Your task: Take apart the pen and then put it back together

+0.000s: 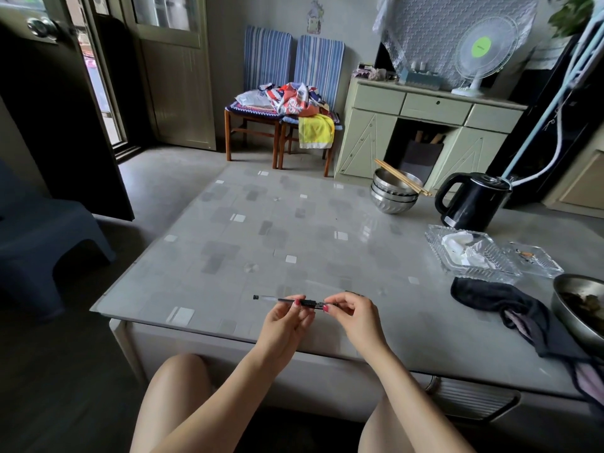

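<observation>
A slim pen (274,299) with a clear barrel, a black end plug and a black grip lies level over the near edge of the grey table (294,230). My left hand (283,325) pinches the barrel just left of the grip. My right hand (354,317) pinches the tip end, which its fingers hide. A small dark piece (353,292) shows on the table just behind my right hand; I cannot tell what it is.
Stacked steel bowls with chopsticks (394,192) and a black kettle (470,201) stand at the far right. Glass trays (474,256), a dark cloth (503,305) and a metal bowl of food (581,305) fill the right side. My knees are under the table's near edge.
</observation>
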